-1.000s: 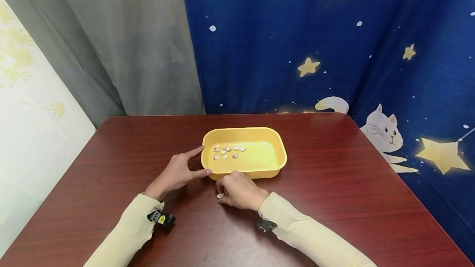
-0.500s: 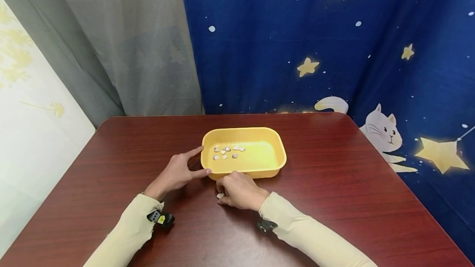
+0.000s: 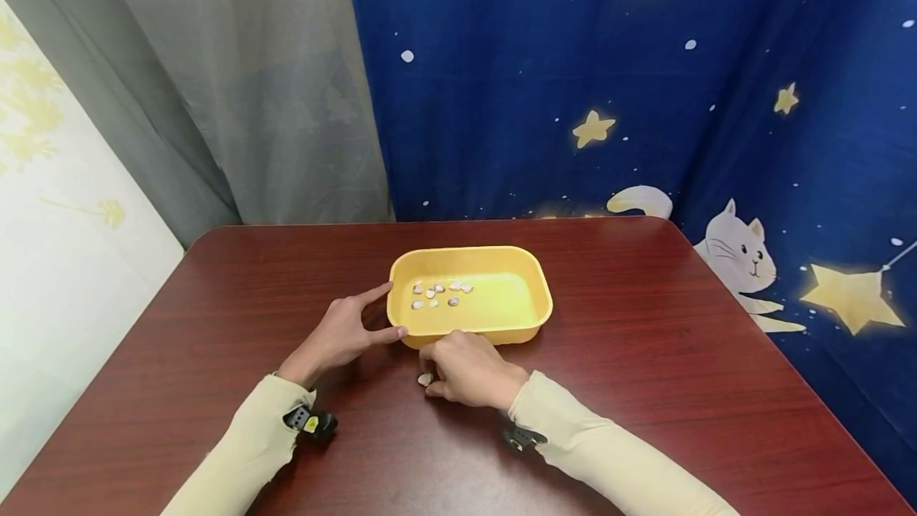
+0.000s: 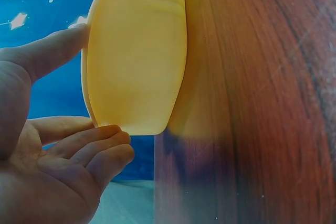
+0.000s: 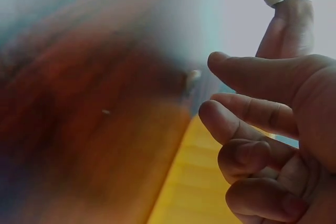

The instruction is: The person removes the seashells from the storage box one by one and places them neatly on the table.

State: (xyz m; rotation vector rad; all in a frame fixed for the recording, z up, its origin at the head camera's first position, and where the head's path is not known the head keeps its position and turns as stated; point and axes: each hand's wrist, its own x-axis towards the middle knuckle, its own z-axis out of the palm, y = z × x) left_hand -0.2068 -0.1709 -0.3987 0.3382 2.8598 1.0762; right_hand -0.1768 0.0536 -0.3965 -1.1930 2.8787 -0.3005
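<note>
A yellow plastic tub (image 3: 505, 305) stands on the table with several small pale shell-like pieces (image 3: 455, 287) lying in its left half. My left hand (image 3: 342, 337) rests straight fingertips and thumb against the rim at the tub's left end. In front of the tub, my right hand (image 3: 469, 369) hovers low over the table, thumb and index finger spread apart. One more pale shell-like piece (image 3: 426, 379) lies on the table just left of those fingertips. The right wrist view shows this piece (image 5: 193, 77) small and blurred, beyond the fingertips with a gap between.
The dark red wooden table (image 3: 645, 388) reaches back to a blue curtain (image 3: 501, 102) printed with stars and a cat. A grey curtain (image 3: 286, 86) hangs at the back left. Dark wrist straps with cameras (image 3: 311, 422) sit over both pale sleeves.
The right hand has drawn slightly right, its fingertips parting from the pale piece, which stays on the table. The left hand and tub hold their places.
</note>
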